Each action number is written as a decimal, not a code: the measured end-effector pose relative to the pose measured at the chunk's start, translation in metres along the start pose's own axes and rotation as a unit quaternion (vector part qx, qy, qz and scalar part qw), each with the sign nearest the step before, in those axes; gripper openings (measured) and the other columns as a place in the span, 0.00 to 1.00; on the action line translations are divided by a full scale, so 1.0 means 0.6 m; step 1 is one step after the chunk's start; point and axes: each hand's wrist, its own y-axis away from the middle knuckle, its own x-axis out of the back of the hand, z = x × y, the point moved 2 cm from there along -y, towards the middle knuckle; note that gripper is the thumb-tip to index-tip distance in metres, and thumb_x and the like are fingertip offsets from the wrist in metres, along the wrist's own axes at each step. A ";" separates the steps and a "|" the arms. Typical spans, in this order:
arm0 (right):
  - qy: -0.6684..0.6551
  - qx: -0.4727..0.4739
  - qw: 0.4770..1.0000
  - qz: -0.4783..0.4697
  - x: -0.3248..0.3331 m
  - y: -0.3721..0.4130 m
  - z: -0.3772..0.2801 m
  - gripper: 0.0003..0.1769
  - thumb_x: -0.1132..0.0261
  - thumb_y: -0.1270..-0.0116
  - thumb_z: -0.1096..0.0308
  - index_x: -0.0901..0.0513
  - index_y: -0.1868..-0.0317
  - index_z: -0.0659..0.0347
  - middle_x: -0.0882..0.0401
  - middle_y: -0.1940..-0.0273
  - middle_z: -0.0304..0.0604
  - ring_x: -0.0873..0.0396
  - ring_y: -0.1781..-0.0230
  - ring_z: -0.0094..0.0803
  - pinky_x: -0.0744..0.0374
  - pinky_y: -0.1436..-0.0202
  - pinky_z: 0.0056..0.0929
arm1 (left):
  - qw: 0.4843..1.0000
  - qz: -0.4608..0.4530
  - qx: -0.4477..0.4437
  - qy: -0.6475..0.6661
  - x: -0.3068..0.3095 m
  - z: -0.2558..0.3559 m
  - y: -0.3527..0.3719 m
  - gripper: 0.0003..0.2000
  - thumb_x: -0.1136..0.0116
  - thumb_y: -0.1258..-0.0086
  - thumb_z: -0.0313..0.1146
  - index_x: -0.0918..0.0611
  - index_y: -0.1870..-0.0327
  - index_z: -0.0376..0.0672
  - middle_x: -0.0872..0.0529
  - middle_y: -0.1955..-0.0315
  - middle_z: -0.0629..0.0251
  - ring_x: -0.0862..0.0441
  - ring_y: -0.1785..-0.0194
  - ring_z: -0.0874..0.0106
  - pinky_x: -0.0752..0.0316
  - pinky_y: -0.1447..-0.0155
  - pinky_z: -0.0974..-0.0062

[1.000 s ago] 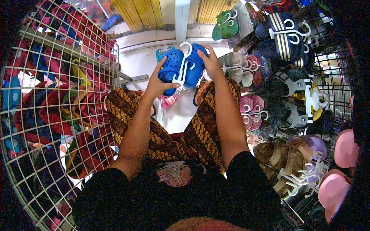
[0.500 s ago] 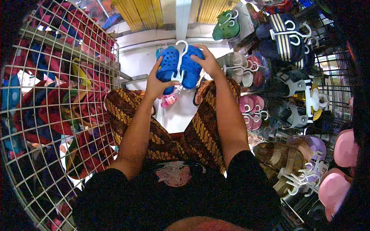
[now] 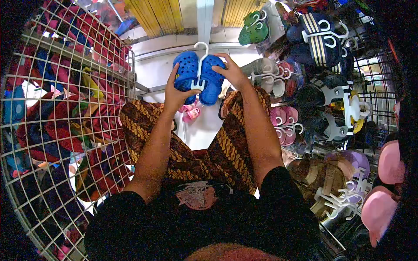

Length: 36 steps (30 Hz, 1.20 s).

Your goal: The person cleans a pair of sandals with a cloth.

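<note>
A pair of blue clogs with round holes hangs side by side on a white plastic hanger. The hanger's hook points away from me. My left hand grips the left clog, its thumb on the lower part of the hanger. Around the outer side of the right clog, my right hand is closed with the thumb on top. Both clogs are held up over the white floor, in front of my knees. Below them lie small pink sandals, partly hidden by the clogs.
A wire grid with footwear behind it stands on my left. On my right hang grey-strapped sandals, brown sandals, pink slippers and striped navy slides. Green clogs are further off.
The blue clogs have shifted slightly left and tilted a little, with both hands still on them. More of the pink sandals shows beneath.
</note>
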 end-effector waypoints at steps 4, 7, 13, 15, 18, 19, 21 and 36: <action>-0.017 0.010 1.000 -0.022 -0.004 -0.004 0.009 0.32 0.29 0.38 0.68 0.34 0.36 0.54 0.23 0.46 0.46 0.23 0.46 0.33 0.23 0.41 0.36 | 1.000 0.013 -0.008 0.000 -0.001 0.009 0.003 0.56 0.18 0.61 0.26 0.43 0.26 0.42 0.25 0.41 0.51 0.21 0.43 0.65 0.24 0.40 0.67; -0.037 -0.014 0.999 -0.034 -0.002 0.004 -0.002 0.32 0.29 0.37 0.67 0.34 0.35 0.54 0.22 0.46 0.46 0.23 0.47 0.33 0.23 0.42 0.35 | 1.000 0.003 -0.003 -0.002 -0.002 0.014 0.002 0.56 0.19 0.61 0.25 0.43 0.26 0.43 0.26 0.41 0.51 0.21 0.43 0.65 0.24 0.39 0.67; -0.039 -0.056 0.996 -0.057 0.004 0.025 -0.014 0.27 0.35 0.32 0.64 0.33 0.35 0.52 0.21 0.52 0.44 0.24 0.54 0.27 0.24 0.54 0.27 | 0.998 -0.056 0.006 -0.027 0.000 0.001 0.008 0.58 0.15 0.67 0.32 0.39 0.27 0.44 0.25 0.40 0.52 0.26 0.38 0.63 0.30 0.35 0.65; 0.015 -0.042 0.999 0.006 0.015 0.021 -0.018 0.20 0.38 0.30 0.61 0.27 0.40 0.56 0.21 0.53 0.40 0.24 0.53 0.25 0.25 0.49 0.26 | 0.996 -0.070 -0.006 -0.055 -0.002 -0.015 0.007 0.59 0.14 0.71 0.37 0.37 0.28 0.45 0.25 0.41 0.52 0.27 0.38 0.62 0.31 0.34 0.65; 0.064 0.124 0.987 0.077 0.031 -0.023 0.031 0.17 0.40 0.27 0.62 0.23 0.43 0.61 0.20 0.55 0.39 0.24 0.53 0.23 0.29 0.43 0.23 | 0.988 -0.098 -0.012 -0.116 -0.009 -0.019 0.009 0.58 0.14 0.72 0.40 0.34 0.29 0.48 0.25 0.41 0.51 0.27 0.37 0.59 0.32 0.33 0.64; 0.118 0.138 0.980 0.081 0.024 -0.022 0.026 0.15 0.41 0.27 0.64 0.23 0.44 0.61 0.18 0.59 0.39 0.23 0.55 0.24 0.27 0.46 0.22 | 0.985 -0.109 -0.015 -0.130 -0.010 -0.022 0.006 0.58 0.14 0.72 0.40 0.34 0.29 0.48 0.25 0.41 0.51 0.27 0.37 0.59 0.32 0.33 0.64; 0.106 0.111 0.983 0.099 0.015 -0.015 0.015 0.18 0.36 0.32 0.62 0.21 0.46 0.62 0.16 0.56 0.44 0.20 0.54 0.30 0.24 0.47 0.29 | 0.984 -0.121 -0.013 -0.130 -0.007 -0.030 0.006 0.57 0.15 0.71 0.42 0.34 0.29 0.50 0.25 0.40 0.50 0.27 0.37 0.56 0.33 0.32 0.63; 0.457 0.084 0.875 0.134 0.092 -0.180 0.103 0.08 0.37 0.37 0.67 0.20 0.60 0.62 0.17 0.65 0.54 0.18 0.61 0.51 0.22 0.57 0.43 | 0.892 -0.228 0.085 -0.382 0.089 -0.189 -0.149 0.40 0.40 0.43 0.66 0.22 0.40 0.40 0.17 0.50 0.44 0.20 0.45 0.51 0.28 0.39 0.61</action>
